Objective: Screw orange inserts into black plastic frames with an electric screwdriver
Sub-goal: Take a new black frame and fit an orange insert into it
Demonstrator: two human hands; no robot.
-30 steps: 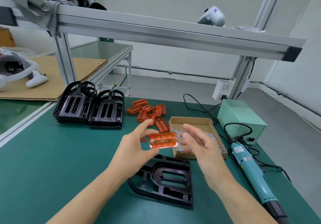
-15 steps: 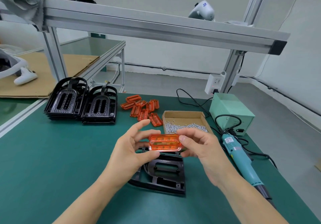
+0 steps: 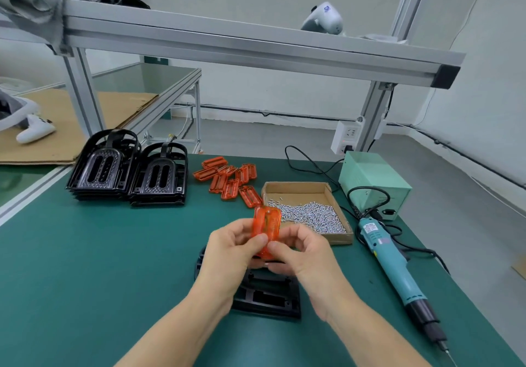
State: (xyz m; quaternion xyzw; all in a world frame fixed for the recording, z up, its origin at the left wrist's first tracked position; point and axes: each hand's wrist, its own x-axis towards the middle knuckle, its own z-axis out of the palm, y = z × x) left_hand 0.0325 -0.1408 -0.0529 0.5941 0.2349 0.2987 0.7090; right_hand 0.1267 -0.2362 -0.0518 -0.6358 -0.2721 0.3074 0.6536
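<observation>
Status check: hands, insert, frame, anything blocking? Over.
Left hand and right hand both pinch one orange insert, held above the black frame. Electric screwdriver lying idle. Nothing blocking.

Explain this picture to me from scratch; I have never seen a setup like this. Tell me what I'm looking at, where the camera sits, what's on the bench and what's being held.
There is no machine here, just a person working with bare hands. The camera is worn on their head and looks forward and down, so the arms reach in from the bottom edge.

Both the left hand and the right hand pinch one orange insert, held upright above a black frame that lies on the green bench.

Farther back are two stacks of black frames and a loose pile of orange inserts. To the right stands a cardboard box of screws. The blue electric screwdriver lies untouched at the right, beside a pale green power box.
</observation>
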